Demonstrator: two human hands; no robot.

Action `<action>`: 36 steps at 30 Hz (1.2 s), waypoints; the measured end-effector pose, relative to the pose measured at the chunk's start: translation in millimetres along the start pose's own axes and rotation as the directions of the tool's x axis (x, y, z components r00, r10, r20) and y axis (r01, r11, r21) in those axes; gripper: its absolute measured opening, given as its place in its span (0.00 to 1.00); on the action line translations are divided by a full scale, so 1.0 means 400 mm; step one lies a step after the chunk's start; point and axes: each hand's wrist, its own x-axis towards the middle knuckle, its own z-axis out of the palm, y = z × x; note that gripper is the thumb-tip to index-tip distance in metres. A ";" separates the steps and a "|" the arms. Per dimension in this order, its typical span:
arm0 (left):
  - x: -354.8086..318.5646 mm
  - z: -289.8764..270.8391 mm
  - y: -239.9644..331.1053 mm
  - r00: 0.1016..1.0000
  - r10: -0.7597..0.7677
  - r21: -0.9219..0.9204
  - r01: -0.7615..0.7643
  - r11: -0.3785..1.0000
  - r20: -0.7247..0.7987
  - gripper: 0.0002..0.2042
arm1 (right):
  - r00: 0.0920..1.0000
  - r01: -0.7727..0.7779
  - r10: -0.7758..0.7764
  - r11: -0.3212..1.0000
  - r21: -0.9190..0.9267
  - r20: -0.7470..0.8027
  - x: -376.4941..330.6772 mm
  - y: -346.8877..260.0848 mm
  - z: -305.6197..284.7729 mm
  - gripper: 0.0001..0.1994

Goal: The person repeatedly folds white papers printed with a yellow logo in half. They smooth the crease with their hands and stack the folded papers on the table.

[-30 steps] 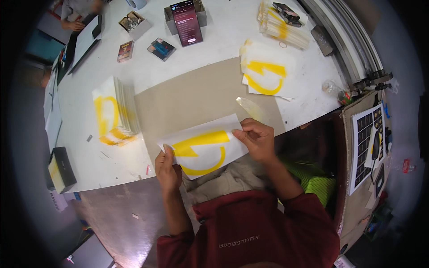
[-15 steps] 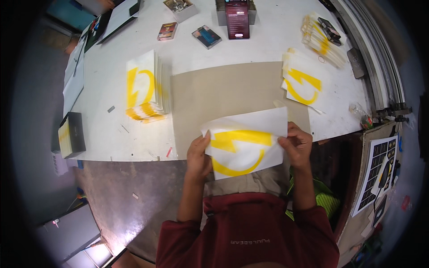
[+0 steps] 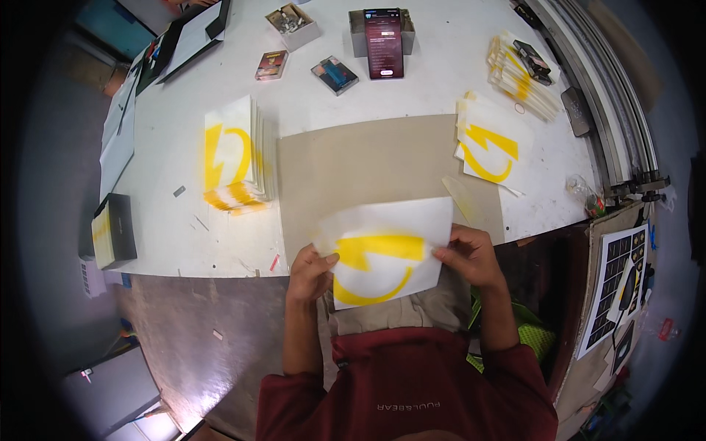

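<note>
A white sheet [image 3: 434, 220] with a bold yellow print is held up over the table's near edge and my lap. My left hand [image 3: 312, 270] pinches its left side between thumb and fingers. On the opposite side, my right hand [image 3: 474, 253] grips it, thumb on the front. The sheet is blurred, so I cannot tell if it is a single layer or a flat bag. To the left stands a thick stack of similar white and yellow pieces [image 3: 229, 158]. A smaller, loosely fanned pile [image 3: 489, 151] lies to the right.
A beige board [image 3: 360, 158] covers the table's middle, with a pale translucent strip [image 3: 460, 200] at its right. Farther back are a phone [image 3: 384, 44] propped on a box, a small carton [image 3: 293, 28] and two small packs. A metal rail [image 3: 610, 110] runs along the right.
Both hands have shifted slightly left and down with the sheet, toward my lap. The translucent strip shows more fully now. The whole view has tilted slightly.
</note>
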 end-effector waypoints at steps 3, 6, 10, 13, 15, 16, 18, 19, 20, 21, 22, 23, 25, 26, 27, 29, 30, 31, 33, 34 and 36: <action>0.003 0.036 0.021 0.994 -0.012 0.230 0.036 0.972 -0.104 0.18 | 0.999 0.036 -0.031 0.975 -0.218 0.025 0.009 -0.033 0.030 0.07; 0.005 0.037 0.028 0.990 0.008 0.397 0.048 0.916 -0.139 0.14 | 0.995 0.101 -0.098 0.987 -0.126 0.025 0.013 -0.013 0.039 0.11; 0.012 0.058 0.025 0.991 0.060 0.395 -0.008 0.919 -0.118 0.11 | 1.000 -0.010 0.003 0.969 0.247 0.029 -0.001 0.019 0.019 0.15; 0.016 0.071 0.009 0.990 0.096 0.380 -0.050 0.924 -0.101 0.10 | 0.974 -0.058 -0.004 0.961 0.271 0.225 -0.002 0.029 -0.011 0.18; 0.019 0.076 0.003 0.991 0.105 0.418 -0.059 0.906 -0.087 0.09 | 0.959 -0.078 0.033 0.985 0.151 0.281 -0.001 0.014 -0.009 0.19; 0.022 0.077 0.001 0.991 0.106 0.453 -0.059 0.890 -0.078 0.09 | 0.951 -0.085 0.054 0.992 0.090 0.305 0.000 0.002 -0.002 0.20; 0.020 0.067 -0.004 0.992 0.110 0.478 -0.068 0.876 -0.060 0.10 | 0.960 -0.133 0.107 0.987 0.088 0.258 0.000 -0.011 0.018 0.22; 0.015 0.047 -0.011 0.992 0.114 0.469 -0.078 0.880 -0.050 0.12 | 0.963 -0.156 0.132 0.984 0.086 0.234 0.000 -0.015 0.025 0.24; 0.011 0.027 -0.017 0.991 0.130 0.464 -0.094 0.881 -0.045 0.15 | 0.961 -0.183 0.159 0.979 0.089 0.227 0.002 -0.013 0.023 0.25; 0.008 0.008 -0.032 0.994 0.104 0.393 -0.080 0.916 -0.041 0.18 | 0.957 -0.211 0.186 0.973 0.091 0.222 -0.005 -0.006 0.016 0.26; 0.004 -0.013 -0.045 0.995 0.093 0.334 -0.074 0.940 -0.039 0.20 | 0.952 -0.229 0.201 0.968 0.099 0.232 -0.003 0.010 0.010 0.27; 0.010 0.000 -0.034 0.996 0.077 0.269 -0.065 0.961 -0.037 0.23 | 0.957 -0.198 0.159 0.969 0.146 0.242 -0.004 0.022 0.005 0.28; 0.017 0.037 -0.030 0.993 -0.003 0.179 0.023 0.984 -0.115 0.26 | 0.964 -0.141 0.077 0.960 0.243 0.256 -0.014 0.056 -0.006 0.28; 0.025 0.040 -0.032 0.996 -0.038 0.111 0.046 0.993 -0.075 0.26 | 0.954 -0.112 0.028 0.956 0.270 0.298 -0.021 0.080 -0.017 0.28; 0.030 0.040 -0.033 0.997 -0.069 0.044 0.071 0.997 -0.032 0.27 | 0.941 -0.086 -0.021 0.950 0.299 0.337 -0.024 0.107 -0.029 0.28; 0.038 0.034 -0.055 0.997 -0.083 -0.021 0.083 0.996 0.006 0.23 | 0.927 -0.029 -0.095 0.947 0.320 0.364 -0.019 0.121 -0.035 0.27; 0.039 0.027 -0.059 0.996 -0.090 -0.052 0.091 0.994 0.026 0.22 | 0.926 0.004 -0.123 0.949 0.315 0.358 -0.015 0.129 -0.037 0.25; 0.040 0.016 -0.058 0.994 -0.108 0.041 0.108 0.993 0.013 0.20 | 0.925 0.036 -0.148 0.951 0.308 0.349 -0.003 0.117 -0.030 0.24; 0.039 -0.002 -0.049 0.989 -0.145 0.227 0.146 0.963 -0.022 0.17 | 0.963 -0.076 0.038 0.988 0.135 0.266 0.007 0.079 -0.019 0.22; 0.045 0.025 -0.033 0.992 -0.100 0.208 0.113 0.972 -0.072 0.15 | 0.970 -0.141 0.128 0.989 0.049 0.207 0.010 0.057 -0.010 0.21; 0.050 0.029 -0.015 0.996 -0.072 0.374 0.087 0.923 -0.053 0.16 | 0.975 -0.129 0.132 0.991 -0.031 0.179 0.026 0.047 0.004 0.20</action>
